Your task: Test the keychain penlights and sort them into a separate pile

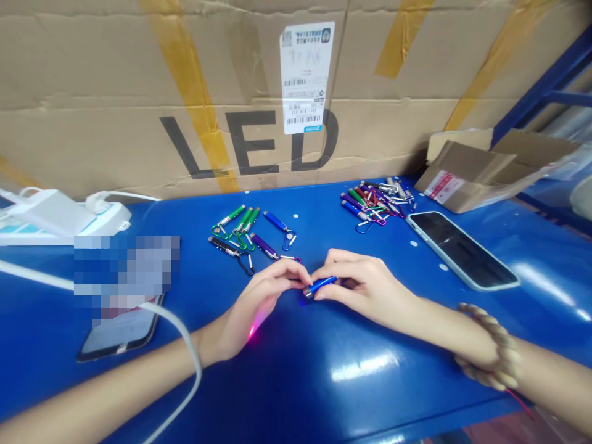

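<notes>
- Blue bench [287, 388] runs back to a big cardboard box [115, 92] printed LED, a white shipping label [308, 80] on its front
- From my end I see the blue keychain penlight [324, 285] over the bench's middle, pinched between thumb and fingers of the right hand [374, 280], silver end pointing left
- The left hand [256, 299] is curled, fingertips at that silver end; whether it grips or merely touches, I cannot tell
- Pink light [252, 333] glows on the left hand near the wrist, so I judge the penlight is switched on
- Beyond the left hand lie three green penlights [234, 214], one blue penlight [276, 222], one black penlight [224, 246] and one purple penlight [264, 245], with carabiner clips
- A mixed pile of penlights [354, 209] sits farther right, near a small open carton [472, 179]
- On progress, I find one piece in hand and two separate groups; which group is finished, and how much is left, I cannot tell
</notes>
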A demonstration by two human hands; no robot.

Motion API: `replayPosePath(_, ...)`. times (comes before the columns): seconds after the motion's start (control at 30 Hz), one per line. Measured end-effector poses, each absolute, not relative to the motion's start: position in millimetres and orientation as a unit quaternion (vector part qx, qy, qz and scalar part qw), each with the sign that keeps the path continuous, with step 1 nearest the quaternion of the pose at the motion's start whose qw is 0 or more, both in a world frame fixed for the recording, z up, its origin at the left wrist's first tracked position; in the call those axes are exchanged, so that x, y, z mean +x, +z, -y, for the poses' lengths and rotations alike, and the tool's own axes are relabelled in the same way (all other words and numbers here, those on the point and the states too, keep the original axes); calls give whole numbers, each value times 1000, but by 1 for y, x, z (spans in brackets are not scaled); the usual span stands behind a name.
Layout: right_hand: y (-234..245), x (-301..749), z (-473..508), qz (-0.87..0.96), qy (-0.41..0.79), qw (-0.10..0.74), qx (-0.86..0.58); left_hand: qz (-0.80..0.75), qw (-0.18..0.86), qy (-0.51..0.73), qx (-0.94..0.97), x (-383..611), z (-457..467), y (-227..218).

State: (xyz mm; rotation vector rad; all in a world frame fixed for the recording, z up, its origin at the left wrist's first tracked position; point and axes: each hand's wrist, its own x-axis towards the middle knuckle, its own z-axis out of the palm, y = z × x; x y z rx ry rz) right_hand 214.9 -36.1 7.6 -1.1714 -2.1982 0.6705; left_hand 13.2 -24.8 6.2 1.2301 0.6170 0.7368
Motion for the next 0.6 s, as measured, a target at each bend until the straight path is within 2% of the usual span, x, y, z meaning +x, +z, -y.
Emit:
replayPosePath(0.27,6,218,36,842,283,259,-380,-282,730,336,525,15,25,6)
replayPosePath(0.6,5,217,37,839,264,265,-395,-265,727,330,541,13,25,5)
